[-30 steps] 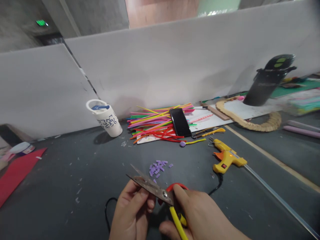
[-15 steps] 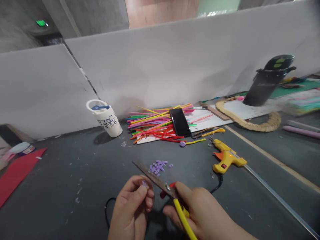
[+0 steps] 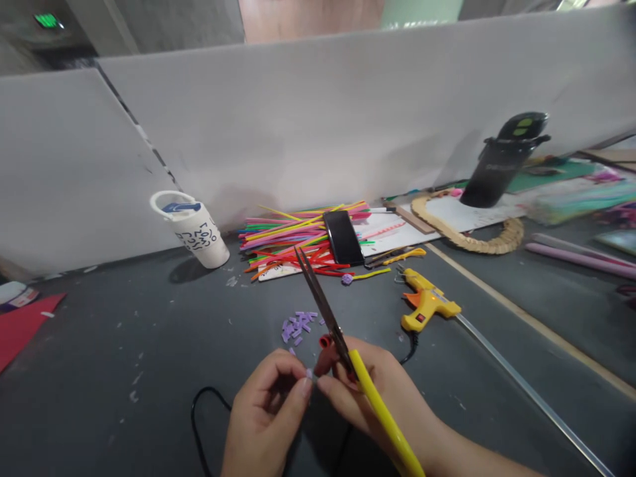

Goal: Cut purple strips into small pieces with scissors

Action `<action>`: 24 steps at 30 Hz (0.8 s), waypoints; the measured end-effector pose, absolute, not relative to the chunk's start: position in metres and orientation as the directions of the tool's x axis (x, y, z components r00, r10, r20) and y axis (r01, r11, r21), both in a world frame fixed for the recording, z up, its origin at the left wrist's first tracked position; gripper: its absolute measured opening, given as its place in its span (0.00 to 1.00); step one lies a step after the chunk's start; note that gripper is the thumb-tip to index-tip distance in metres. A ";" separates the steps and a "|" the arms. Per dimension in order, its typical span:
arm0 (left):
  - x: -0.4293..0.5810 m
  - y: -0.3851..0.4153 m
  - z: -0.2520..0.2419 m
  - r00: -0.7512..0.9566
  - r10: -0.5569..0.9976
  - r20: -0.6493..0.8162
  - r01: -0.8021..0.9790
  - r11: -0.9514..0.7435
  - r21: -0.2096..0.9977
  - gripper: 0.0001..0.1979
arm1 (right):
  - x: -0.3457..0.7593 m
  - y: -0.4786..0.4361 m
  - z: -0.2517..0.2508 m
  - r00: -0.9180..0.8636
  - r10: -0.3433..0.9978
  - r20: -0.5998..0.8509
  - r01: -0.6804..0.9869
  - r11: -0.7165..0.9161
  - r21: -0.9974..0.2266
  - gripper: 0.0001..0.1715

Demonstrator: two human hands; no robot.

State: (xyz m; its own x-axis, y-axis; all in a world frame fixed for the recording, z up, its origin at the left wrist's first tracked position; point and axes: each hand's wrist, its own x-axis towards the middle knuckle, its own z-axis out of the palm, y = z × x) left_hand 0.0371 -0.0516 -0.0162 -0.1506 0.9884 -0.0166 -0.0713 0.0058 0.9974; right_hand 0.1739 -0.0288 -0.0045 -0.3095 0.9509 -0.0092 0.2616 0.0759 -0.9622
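Note:
My left hand (image 3: pixel 268 414) pinches a small purple piece (image 3: pixel 309 373) between thumb and forefinger. In my right hand (image 3: pixel 395 387) are scissors (image 3: pixel 325 308) with dark blades and yellow and red handles. The blades point up and away, just slightly parted at the tips. My right thumb and fingertips come close to the purple piece; whether they touch it I cannot tell. Just beyond my hands lies a small pile of cut purple pieces (image 3: pixel 298 324) on the dark table (image 3: pixel 163 371).
Coloured pipe cleaners (image 3: pixel 283 238) lie under a black phone (image 3: pixel 344 237). A yellow glue gun (image 3: pixel 427 305) with a clear glue stick (image 3: pixel 527 387) is to the right. A white cup (image 3: pixel 199 238), black bottle (image 3: pixel 501 162), braided loop (image 3: pixel 462 242) and red sheet (image 3: pixel 27 334) stand or lie around.
The scissors have swung from pointing left over my left hand to pointing up and away. My right fingertips have come nearer the purple piece. The whole view has shifted slightly.

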 end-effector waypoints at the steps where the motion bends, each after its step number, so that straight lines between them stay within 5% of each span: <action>1: 0.038 -0.052 -0.016 -0.143 0.989 -0.035 -0.088 0.022 0.996 0.06 | 0.174 -0.029 -0.005 -0.304 0.953 0.005 0.265 0.089 -0.960 0.01; 8: 0.040 -0.054 -0.015 -0.147 0.979 -0.143 -0.170 0.117 0.978 0.04 | 0.171 -0.034 -0.004 -0.289 0.956 0.058 0.250 0.134 -0.959 0.00; 18: 0.043 -0.057 -0.016 -0.083 0.963 0.257 0.328 -0.217 0.920 0.08 | 0.176 -0.031 -0.005 -0.303 0.952 0.047 0.297 0.141 -0.944 0.02; 24: 0.037 -0.052 -0.014 -0.066 0.997 0.027 0.118 -0.019 0.993 0.04 | 0.178 -0.028 -0.008 -0.353 0.930 0.103 0.308 0.220 -0.926 0.06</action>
